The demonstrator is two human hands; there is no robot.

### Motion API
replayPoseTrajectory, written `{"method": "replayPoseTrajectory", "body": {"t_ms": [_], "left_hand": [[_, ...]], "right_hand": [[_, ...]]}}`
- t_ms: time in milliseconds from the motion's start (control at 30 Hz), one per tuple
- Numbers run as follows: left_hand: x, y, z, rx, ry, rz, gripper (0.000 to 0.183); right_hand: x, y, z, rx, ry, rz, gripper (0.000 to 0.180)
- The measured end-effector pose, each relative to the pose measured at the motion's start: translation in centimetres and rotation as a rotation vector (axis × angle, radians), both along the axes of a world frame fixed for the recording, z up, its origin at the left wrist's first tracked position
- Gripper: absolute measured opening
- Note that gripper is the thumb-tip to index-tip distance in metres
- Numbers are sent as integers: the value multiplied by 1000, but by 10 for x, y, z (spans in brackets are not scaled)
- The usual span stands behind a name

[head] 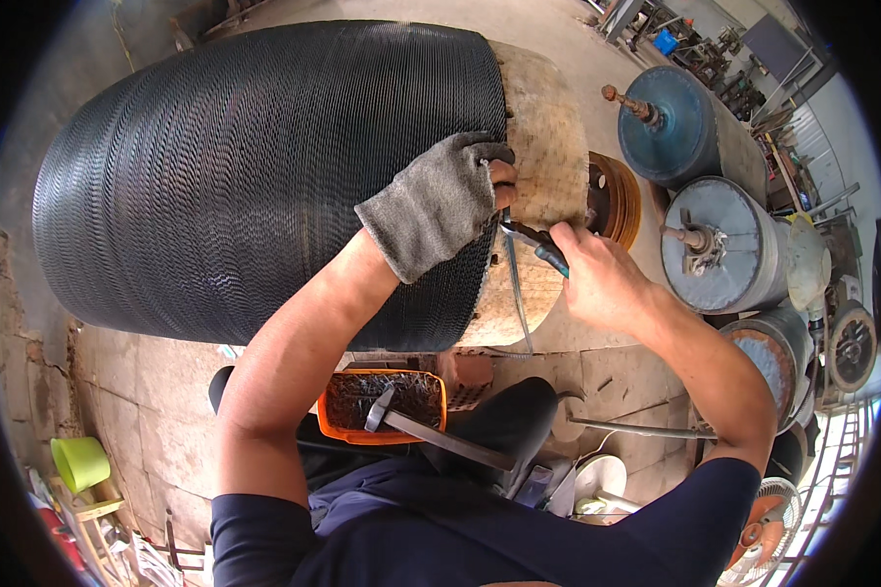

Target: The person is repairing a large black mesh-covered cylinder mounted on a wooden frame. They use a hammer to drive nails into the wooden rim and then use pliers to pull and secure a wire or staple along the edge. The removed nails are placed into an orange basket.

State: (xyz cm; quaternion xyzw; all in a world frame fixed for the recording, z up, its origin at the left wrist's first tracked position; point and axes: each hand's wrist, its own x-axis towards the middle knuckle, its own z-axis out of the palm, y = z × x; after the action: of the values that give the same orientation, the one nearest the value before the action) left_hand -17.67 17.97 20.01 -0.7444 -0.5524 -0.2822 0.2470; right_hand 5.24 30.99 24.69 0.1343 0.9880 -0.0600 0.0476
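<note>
A large roller (264, 169) is wrapped in dark, toothed metal strip, with bare, stained wood (547, 110) at its right end. My left hand (440, 202), in a grey knit glove with bare fingertips showing, pinches a narrow strip at the edge of the windings. From there the loose strip (517, 293) hangs down over the wood. My bare right hand (602, 275) grips pliers or cutters (539, 246) with dark and teal handles, their jaws at the strip just below my left fingertips. Whether the jaws are closed is unclear.
Before my lap, a hammer (448, 439) rests across an orange bin (442, 411) of small dark metal pieces. Several metal drums with shafts, one blue (664, 125), stand at right. A green bucket (81, 464) is at lower left, a fan (763, 532) at lower right.
</note>
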Motion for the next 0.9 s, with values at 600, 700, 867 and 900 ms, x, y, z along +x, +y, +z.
{"method": "replayPoseTrajectory", "body": {"t_ms": [600,700,867,900], "left_hand": [[1,-1,1,-8,-61,-8,34],[0,-3,2,-9,-70,-13,34],[1,-1,2,-20,-105,-38,33],[1,-1,1,-12,-97,-35,33]], "right_hand": [[-12,35,10,621,236,353,34],[-21,48,13,764,299,467,30],[-29,61,23,840,338,575,31],[-30,61,23,837,341,584,32]]}}
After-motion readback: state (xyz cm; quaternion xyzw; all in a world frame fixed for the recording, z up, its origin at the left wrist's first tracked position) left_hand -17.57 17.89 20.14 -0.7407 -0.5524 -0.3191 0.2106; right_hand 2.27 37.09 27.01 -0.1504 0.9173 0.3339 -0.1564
